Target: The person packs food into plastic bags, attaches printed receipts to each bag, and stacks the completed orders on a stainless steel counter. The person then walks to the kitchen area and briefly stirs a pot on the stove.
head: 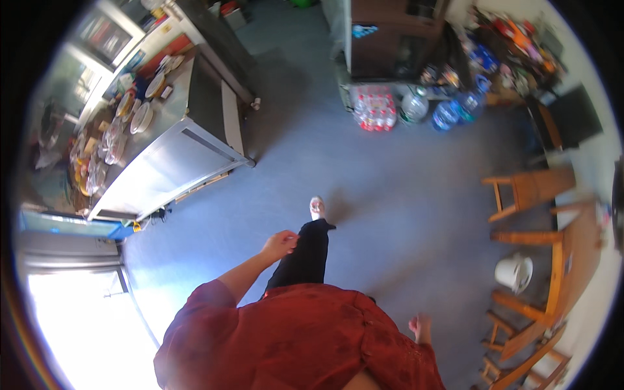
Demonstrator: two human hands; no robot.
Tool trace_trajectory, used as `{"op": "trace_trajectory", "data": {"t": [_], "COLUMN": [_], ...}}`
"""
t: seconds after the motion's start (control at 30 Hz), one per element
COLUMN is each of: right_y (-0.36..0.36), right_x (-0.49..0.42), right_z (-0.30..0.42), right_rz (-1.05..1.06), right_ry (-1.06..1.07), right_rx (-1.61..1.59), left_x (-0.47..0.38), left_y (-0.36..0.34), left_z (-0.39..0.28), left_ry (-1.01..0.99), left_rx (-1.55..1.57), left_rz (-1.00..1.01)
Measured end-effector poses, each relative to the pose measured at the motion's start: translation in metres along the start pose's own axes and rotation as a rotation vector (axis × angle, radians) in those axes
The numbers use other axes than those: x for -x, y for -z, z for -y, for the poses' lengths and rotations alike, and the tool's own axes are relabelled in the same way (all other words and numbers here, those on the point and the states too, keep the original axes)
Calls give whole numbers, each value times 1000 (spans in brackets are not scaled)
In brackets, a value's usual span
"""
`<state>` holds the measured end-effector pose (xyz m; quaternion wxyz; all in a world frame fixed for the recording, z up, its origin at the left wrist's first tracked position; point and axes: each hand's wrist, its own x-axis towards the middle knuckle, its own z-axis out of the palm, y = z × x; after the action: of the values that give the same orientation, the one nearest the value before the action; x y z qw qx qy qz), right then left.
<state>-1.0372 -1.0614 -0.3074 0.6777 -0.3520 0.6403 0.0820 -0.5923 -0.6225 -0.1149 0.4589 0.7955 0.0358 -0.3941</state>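
Note:
Loosely curled, my left hand hangs in front of my thigh over the dark trousers; whether it holds anything small cannot be made out. My right hand is out to the side, low at the right of the red shirt, with its fingers curled in and no object seen in it. Neither hand touches any furniture. A light-coloured shoe is stretched forward on the grey-blue floor.
At left, a metal counter bears bowls and plastic bags. Ahead stand a pack of bottles and large water jugs beside a dark cabinet. Wooden stools, a wooden table and a white bucket line the right side.

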Motion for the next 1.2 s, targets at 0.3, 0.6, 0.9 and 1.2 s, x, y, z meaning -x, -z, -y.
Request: {"op": "trace_trajectory", "data": {"t": [0.3,0.6,0.9,1.2], "right_y": [-496,-850,-1254,-1439], "right_x": [-56,-107,-301,-381], "right_z": [318,494,479,397], "right_rz": [351,511,983,1026], "right_ry": [286,461,1339,245], "right_rx": [840,1003,1824,1600], "left_x": [-141,-409,-686,-933], "left_y": [174,332,470,574], "left_z": [13,-92,6,109], "left_ry": [270,37,171,259], "left_rx": [325,333,5,110], "left_rz": [-278,-428,-689,-465]}}
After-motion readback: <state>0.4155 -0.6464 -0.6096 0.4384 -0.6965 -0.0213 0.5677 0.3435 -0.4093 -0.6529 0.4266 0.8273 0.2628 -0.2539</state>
